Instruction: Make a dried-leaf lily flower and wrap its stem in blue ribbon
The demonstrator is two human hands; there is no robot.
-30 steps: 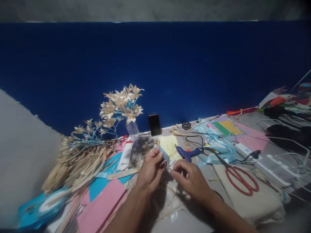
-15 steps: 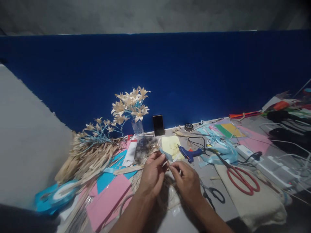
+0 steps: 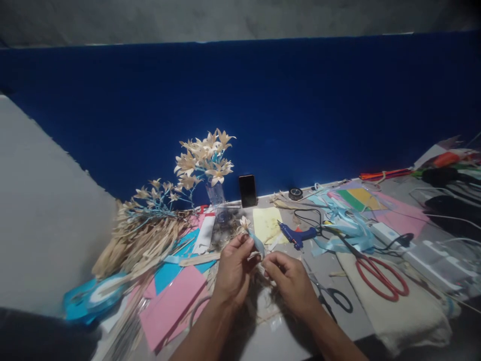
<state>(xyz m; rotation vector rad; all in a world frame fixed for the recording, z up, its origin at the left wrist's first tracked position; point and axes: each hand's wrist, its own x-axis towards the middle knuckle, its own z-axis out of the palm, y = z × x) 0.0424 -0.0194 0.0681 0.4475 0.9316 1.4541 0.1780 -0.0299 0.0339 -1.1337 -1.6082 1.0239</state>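
Note:
Above the middle of the table, my left hand (image 3: 233,265) is closed in a pinch on a small pale flower (image 3: 244,223), whose head stands up beyond the fingertips. From it a light blue ribbon (image 3: 257,244) curves towards my right hand (image 3: 288,282). The right fingers are pinched together at the ribbon's lower end, close to the left fingertips. The flower's stem is mostly hidden by the fingers. Just beyond my right hand lies a blue glue gun (image 3: 296,234), by a yellow paper sheet (image 3: 267,225).
Black scissors (image 3: 340,299) and red-handled scissors (image 3: 381,278) lie to the right, near a power strip (image 3: 432,265). A clear vase (image 3: 217,198) of flowers and a phone (image 3: 247,191) stand at the back. Pink paper (image 3: 173,306) and dried husks (image 3: 124,250) lie left.
The flower head now shows more fully above my left fingers, and the ribbon has turned to curve downward. Both hands keep their pinch. The whole view has shifted slightly.

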